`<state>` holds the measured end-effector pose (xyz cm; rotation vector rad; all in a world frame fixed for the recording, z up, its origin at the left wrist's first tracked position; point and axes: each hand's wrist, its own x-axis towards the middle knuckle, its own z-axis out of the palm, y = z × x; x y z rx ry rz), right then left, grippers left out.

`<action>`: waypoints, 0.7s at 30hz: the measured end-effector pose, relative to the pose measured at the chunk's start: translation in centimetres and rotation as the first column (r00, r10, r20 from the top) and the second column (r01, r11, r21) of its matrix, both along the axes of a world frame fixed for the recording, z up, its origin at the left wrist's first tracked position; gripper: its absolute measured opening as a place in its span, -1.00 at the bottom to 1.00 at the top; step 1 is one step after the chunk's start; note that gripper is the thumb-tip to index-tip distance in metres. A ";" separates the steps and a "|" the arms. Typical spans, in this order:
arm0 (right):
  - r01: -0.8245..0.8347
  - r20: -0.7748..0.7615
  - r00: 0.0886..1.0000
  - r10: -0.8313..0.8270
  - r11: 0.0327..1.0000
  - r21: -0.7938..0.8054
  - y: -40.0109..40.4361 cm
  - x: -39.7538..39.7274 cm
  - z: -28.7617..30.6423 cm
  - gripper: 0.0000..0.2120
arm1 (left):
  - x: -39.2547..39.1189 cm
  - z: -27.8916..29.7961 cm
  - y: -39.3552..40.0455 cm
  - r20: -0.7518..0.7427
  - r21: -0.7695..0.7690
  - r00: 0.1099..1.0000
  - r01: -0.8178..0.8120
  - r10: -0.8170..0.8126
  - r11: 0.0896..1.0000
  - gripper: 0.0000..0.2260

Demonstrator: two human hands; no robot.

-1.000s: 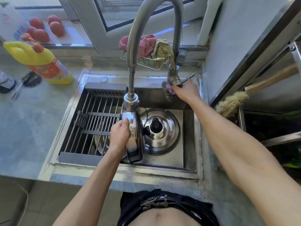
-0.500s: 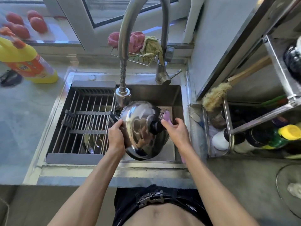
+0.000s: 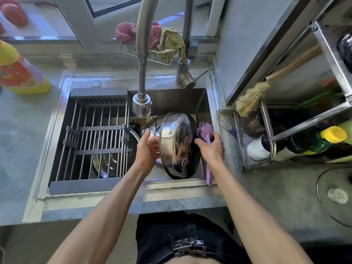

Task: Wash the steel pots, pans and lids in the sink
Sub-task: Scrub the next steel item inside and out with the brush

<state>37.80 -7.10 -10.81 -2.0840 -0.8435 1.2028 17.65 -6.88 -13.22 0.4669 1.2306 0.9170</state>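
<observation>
A steel lid (image 3: 177, 143) stands tilted on edge in the right half of the sink (image 3: 171, 96), its domed top facing me. My left hand (image 3: 146, 149) holds the lid's left rim. My right hand (image 3: 211, 147) grips a purple-handled scrubber (image 3: 206, 134) with a steel-wool head, pressed against the lid's right side. Behind the lid lies a steel pot (image 3: 141, 121) under the spray head. Another steel pan (image 3: 108, 161) lies under the drying rack.
A grey drying rack (image 3: 95, 138) covers the sink's left half. The tall faucet (image 3: 142, 77) hangs over the middle. Cloths sit in a wire basket (image 3: 152, 54) behind. A yellow detergent bottle (image 3: 21, 71) stands left; a shelf of bottles (image 3: 304, 143) and a glass lid (image 3: 337, 195) are right.
My left hand let go of the spray head and took the lid; my right hand left the tap with the scrubber. The lid was lifted and turned further on edge.
</observation>
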 end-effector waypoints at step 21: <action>-0.072 0.211 0.975 0.073 0.997 -0.014 -0.7 0.2 -2.6 -0.39 | -0.7 -10.9 12.0 -0.896 -0.202 0.007 0.885 -0.444 0.420 -0.54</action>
